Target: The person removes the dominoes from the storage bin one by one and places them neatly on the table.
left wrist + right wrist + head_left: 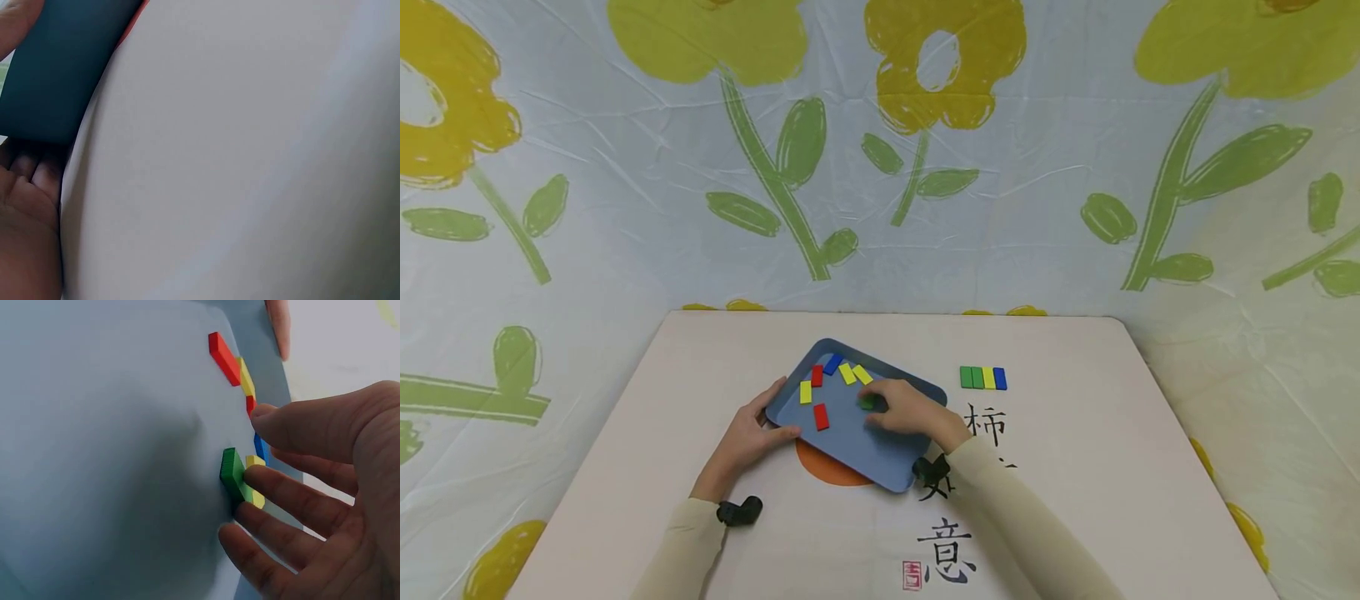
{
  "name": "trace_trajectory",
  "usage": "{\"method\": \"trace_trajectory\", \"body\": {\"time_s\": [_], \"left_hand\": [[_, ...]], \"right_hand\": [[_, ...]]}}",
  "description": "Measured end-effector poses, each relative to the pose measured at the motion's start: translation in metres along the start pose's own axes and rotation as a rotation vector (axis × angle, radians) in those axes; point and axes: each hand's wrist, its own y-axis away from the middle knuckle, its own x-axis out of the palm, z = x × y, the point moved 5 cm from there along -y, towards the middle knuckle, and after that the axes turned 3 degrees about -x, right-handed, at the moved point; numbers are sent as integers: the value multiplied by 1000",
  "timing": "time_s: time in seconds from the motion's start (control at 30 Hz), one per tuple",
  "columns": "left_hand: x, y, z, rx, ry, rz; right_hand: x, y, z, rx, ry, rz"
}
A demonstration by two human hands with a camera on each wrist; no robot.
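My left hand (751,429) grips the blue tray (857,454) at its left corner. In the left wrist view its thumb lies over the tray's wall (50,75) and the other fingers go beneath. Above the tray's right half is my right hand (904,407). Its fingertips touch a green block (232,472), while the thumb stands apart from it. Around that block in the tray lie red blocks (822,417), yellow blocks (806,392) and a blue block (832,364), mostly along the far left side.
Right of the tray, a row of flat blocks (977,377) in green, yellow and blue lies side by side on the pale table mat (1075,467). Black written characters (947,550) and an orange disc (827,467) are printed on the mat. A flower-patterned cloth (1000,250) hangs behind.
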Motion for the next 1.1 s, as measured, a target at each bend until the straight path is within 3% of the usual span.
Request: {"method": "trace_trajectory", "body": {"time_s": [0.4, 1.1], "left_hand": [[-1, 1, -3, 28, -9, -1], [-3, 2, -4, 40, 4, 3]], "right_hand": [[2, -11, 8, -45, -19, 1], [6, -27, -8, 40, 4, -13]]}}
